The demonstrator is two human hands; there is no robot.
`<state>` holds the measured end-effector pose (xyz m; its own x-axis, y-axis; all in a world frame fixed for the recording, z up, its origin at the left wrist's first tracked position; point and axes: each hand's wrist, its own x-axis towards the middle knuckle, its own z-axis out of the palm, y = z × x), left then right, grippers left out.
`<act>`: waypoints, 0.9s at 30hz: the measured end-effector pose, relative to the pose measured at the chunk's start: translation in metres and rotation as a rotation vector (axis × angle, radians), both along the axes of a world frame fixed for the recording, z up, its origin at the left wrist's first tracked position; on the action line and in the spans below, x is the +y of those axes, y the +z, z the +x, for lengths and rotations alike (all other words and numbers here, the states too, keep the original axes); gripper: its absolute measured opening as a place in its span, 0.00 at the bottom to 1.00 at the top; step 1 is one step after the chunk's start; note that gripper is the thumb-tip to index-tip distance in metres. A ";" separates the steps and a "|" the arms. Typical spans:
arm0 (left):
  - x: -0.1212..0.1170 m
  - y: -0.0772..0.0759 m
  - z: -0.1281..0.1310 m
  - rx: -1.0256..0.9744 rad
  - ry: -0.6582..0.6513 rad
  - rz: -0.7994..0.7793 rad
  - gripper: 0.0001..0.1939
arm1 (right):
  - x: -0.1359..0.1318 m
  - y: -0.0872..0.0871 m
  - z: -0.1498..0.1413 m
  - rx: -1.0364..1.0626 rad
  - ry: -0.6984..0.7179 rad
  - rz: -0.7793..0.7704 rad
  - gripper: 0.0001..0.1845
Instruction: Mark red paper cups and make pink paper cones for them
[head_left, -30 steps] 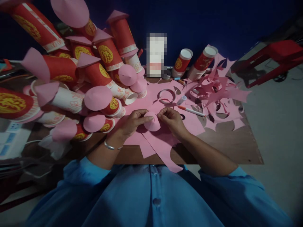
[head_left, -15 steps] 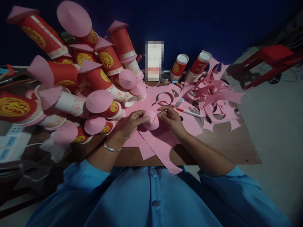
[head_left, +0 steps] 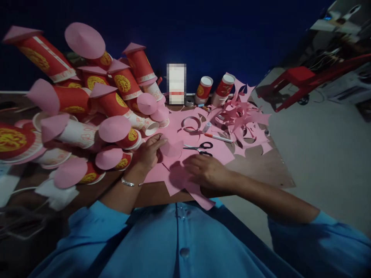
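Note:
My left hand [head_left: 150,154] pinches a small pink paper disc [head_left: 171,147] at its upper left edge, thumb on top. The disc looks slightly coned and is lifted above pink sheets of paper [head_left: 179,119]. My right hand [head_left: 207,172] hangs apart from it, lower and to the right, over the pink sheets. Motion smears its fingers, which point left, and I cannot make out whether they hold anything. Just above that hand lie black-handled scissors [head_left: 205,146], blades toward the disc. A red-and-white pen [head_left: 218,138] and a roll of tape [head_left: 191,124] lie farther back.
Red and white paper cups with pink cone tops [head_left: 116,129] crowd the left side. Pink scraps [head_left: 246,119] pile up on the right, before two stacks of cups [head_left: 223,90]. A pixelated upright panel [head_left: 176,85] stands behind. A red stool [head_left: 298,81] is beyond the table [head_left: 279,173].
My right hand has let go of the paper disc and moved down and right. The scissors now show. My left hand still holds the disc, and the whole view has shifted to the right.

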<state>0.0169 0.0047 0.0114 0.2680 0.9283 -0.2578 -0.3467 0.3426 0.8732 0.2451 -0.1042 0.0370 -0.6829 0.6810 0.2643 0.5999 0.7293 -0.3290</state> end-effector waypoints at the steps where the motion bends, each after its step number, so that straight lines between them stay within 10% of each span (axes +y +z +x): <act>1: 0.000 0.000 -0.001 -0.001 0.003 0.011 0.17 | -0.011 -0.005 0.002 -0.064 0.088 0.038 0.19; 7: 0.003 0.001 -0.001 0.031 -0.002 0.114 0.15 | -0.032 -0.037 0.003 -0.184 0.128 -0.004 0.26; 27: -0.003 0.007 0.001 0.146 -0.100 0.154 0.17 | 0.029 -0.046 -0.020 -0.108 -0.183 -0.004 0.15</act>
